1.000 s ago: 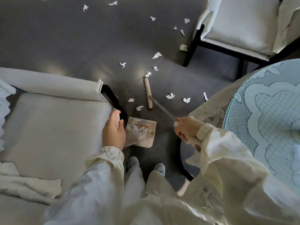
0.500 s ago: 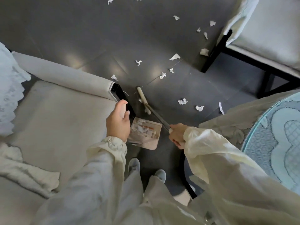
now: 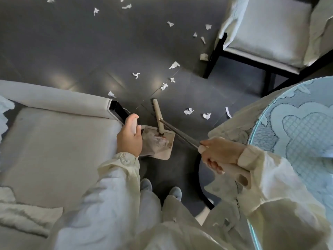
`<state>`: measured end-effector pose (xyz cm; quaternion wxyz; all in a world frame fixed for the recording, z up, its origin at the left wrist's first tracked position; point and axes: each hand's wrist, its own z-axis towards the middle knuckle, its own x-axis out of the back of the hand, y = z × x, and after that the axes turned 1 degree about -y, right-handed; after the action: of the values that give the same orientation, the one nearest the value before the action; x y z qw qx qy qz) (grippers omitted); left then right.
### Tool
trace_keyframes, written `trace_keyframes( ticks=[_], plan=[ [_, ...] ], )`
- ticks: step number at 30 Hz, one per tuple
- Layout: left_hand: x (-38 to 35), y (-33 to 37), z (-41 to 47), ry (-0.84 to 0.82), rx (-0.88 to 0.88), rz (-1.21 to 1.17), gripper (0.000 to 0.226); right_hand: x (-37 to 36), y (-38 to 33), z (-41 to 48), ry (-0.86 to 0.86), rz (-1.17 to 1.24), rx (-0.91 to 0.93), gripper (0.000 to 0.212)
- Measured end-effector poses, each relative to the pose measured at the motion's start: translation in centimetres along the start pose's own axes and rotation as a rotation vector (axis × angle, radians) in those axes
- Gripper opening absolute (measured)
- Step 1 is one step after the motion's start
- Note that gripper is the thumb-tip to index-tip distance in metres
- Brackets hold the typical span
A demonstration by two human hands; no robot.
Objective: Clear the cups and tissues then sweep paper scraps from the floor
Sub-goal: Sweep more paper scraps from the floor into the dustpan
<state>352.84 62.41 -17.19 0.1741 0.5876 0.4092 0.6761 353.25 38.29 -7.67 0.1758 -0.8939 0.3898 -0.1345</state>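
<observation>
My left hand (image 3: 129, 137) grips the upright handle of a beige dustpan (image 3: 158, 147) that stands on the dark floor in front of my feet. Paper scraps lie inside the pan. My right hand (image 3: 219, 153) grips the end of a broom's thin metal pole (image 3: 180, 135). The beige broom head (image 3: 158, 116) reaches from the floor into the pan's mouth. Several white paper scraps (image 3: 188, 111) are scattered on the floor beyond the broom, reaching to the far edge of view.
A pale upholstered seat (image 3: 59, 150) with a dark frame is close at my left. A second chair (image 3: 266, 29) with black legs stands at the far right. A round table with a light blue lace cloth (image 3: 302, 127) is at my right.
The broom head has swept back toward me and now lies in the dustpan's mouth, carrying the nearest scraps in. My left hand kept its hold on the dustpan handle.
</observation>
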Motion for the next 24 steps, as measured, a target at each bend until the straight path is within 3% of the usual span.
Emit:
trace_keyframes(
  ticks=[2, 4, 7, 12, 19, 24],
  plan=[
    [-0.1, 0.5, 0.7, 0.0, -0.03, -0.024, 0.029, 0.7, -0.2, 0.0, 0.024, 0.094, -0.025, 0.023],
    [-0.2, 0.9, 2.0, -0.013, -0.087, -0.044, 0.028, 1.2, -0.9, -0.3, 0.03, 0.152, 0.001, 0.015],
    [-0.3, 1.5, 4.6, -0.031, -0.136, -0.046, 0.028, 1.5, -1.2, 0.7, 0.114, 0.279, 0.007, 0.035],
    [-0.9, 3.2, 10.8, -0.115, -0.236, -0.018, 0.028, 2.4, -4.8, 2.9, 0.34, 0.553, -0.047, 0.031],
    [-3.3, 9.6, 22.2, -0.376, -0.489, -0.023, 0.029, 5.8, -9.2, 6.4, 0.571, 0.745, -0.033, 0.027],
    [-6.9, 13.8, 27.5, -0.499, -0.637, 0.069, 0.026, 8.9, -10.5, 7.1, 0.628, 0.968, -0.085, 0.015]
  ],
)
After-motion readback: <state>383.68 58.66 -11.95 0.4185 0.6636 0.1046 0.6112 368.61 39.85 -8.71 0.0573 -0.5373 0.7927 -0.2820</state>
